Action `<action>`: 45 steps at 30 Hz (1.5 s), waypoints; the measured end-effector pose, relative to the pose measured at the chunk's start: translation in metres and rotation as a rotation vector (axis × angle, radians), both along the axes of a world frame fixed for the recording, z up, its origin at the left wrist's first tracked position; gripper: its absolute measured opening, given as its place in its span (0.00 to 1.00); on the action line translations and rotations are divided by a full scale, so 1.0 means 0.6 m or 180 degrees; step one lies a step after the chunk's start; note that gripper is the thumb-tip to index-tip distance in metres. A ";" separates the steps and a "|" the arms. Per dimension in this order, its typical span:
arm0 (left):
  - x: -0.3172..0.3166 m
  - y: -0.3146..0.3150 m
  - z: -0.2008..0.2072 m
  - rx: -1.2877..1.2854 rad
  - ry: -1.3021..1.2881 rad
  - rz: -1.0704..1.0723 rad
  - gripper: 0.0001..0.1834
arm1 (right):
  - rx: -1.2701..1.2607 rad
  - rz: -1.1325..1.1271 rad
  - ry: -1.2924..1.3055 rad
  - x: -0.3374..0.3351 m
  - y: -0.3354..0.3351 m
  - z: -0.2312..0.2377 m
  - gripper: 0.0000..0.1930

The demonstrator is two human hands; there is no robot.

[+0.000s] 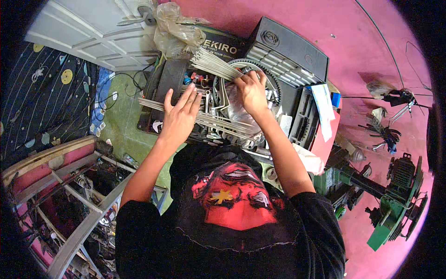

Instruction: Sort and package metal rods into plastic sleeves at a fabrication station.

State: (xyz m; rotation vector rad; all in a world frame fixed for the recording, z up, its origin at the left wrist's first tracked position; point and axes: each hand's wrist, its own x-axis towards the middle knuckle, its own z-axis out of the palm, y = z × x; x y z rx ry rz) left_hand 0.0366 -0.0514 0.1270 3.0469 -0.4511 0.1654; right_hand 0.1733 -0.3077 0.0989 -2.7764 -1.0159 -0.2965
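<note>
My right hand (252, 92) is closed on a bundle of thin grey rods (213, 64), which look like welding rods. The bundle sticks out up and to the left from its fingers. My left hand (180, 115) has its fingers stretched apart and rests over more thin grey rods (225, 124) lying crosswise nearer to me. Between the hands are metal wrenches (207, 99) and crumpled clear plastic (236, 100). A toothed black ring (274, 83) lies just beyond my right hand. Small red and blue parts (197, 78) sit past my left fingertips.
A dark slatted case (292, 51) stands at the back right, against the pink wall. A crumpled plastic bag (172, 32) lies at the back left by a white door (93, 28). A metal frame (88, 218) is at lower left, and a green machine (390, 209) at right.
</note>
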 end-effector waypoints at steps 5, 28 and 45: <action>0.002 -0.005 0.001 0.0013 -0.0222 0.0010 0.29 | 0.0644 0.0009 -0.0144 -0.009 0.026 0.056 0.10; 0.009 -0.034 -0.013 -0.0033 -0.0420 -0.0092 0.28 | 0.0219 0.0458 0.0712 -0.129 0.092 0.150 0.12; -0.008 -0.001 -0.037 -0.0055 -0.0196 0.0017 0.25 | 0.0146 -0.0661 0.0261 0.006 -0.017 -0.025 0.17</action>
